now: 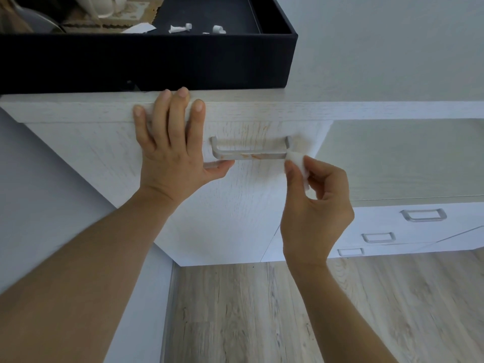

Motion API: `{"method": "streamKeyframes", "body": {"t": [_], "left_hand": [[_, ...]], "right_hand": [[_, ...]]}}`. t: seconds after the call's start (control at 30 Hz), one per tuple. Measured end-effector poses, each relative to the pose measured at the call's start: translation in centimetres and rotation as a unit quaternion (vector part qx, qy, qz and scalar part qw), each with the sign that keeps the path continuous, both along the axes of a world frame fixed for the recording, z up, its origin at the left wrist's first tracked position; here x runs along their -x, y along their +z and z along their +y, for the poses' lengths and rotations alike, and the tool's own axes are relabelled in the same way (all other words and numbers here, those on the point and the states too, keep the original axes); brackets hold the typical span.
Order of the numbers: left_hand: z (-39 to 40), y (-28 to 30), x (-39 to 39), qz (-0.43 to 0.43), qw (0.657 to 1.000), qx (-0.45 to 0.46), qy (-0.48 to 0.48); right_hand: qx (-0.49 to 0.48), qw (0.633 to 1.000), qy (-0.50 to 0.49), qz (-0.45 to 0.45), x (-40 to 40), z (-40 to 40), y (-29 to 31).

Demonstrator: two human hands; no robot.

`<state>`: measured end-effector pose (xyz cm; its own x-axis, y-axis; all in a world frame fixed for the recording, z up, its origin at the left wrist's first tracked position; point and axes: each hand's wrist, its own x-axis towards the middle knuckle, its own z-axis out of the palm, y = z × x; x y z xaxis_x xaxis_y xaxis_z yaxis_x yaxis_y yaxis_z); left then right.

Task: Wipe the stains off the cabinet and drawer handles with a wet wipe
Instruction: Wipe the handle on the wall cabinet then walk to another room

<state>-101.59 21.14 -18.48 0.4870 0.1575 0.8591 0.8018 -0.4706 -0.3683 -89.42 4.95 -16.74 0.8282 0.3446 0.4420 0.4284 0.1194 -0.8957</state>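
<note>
We are looking down the front of a pale wood-grain cabinet (235, 205), and the thing that matters is its brushed-metal bar handle (250, 154), which runs level across the door, its long axis left to right between our two hands. Orange-brown stains show along the middle of the bar and smear the panel behind it.

Our right hand (314, 205) pinches a small folded white wet wipe (297, 162) between thumb and forefinger, the other fingers curled loosely beneath. The wipe touches the right-hand end of the bar, so this hand is the nearer one for the work, and we judge the coming stroke must run leftward along the bar toward the stained stretch.

Our left hand (170, 142) lies flat and spread against the door, fingertips up over the edge of the cabinet top, thumb stretched out just under the left end of the bar; it holds nothing and seems to steady the door.

Whether the bar's back and underside are stained we cannot tell. Three smaller metal drawer handles (423, 215) sit well apart to the lower right, too small to judge for stains. A black open tray (157, 61) on top is cut off by the frame, its white scraps hard to identify.
</note>
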Motion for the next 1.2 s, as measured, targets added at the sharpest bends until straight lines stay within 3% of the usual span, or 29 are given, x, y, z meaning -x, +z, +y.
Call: {"method": "streamKeyframes", "body": {"t": [0.3,0.73,1.2], "left_hand": [[-0.2,0.1,0.1,0.003,1.0,-0.007,0.009],[0.1,0.1,-0.1,-0.006,1.0,-0.011,0.008],[0.2,-0.3,-0.2,-0.016,1.0,-0.011,-0.008]], "right_hand": [[0.024,0.99,0.004,-0.142,0.9,0.5,-0.3],[0.03,0.992,-0.014,-0.124,2.0,1.1,-0.4],[0.037,0.977,-0.023,-0.208,1.3,0.8,-0.1]]}}
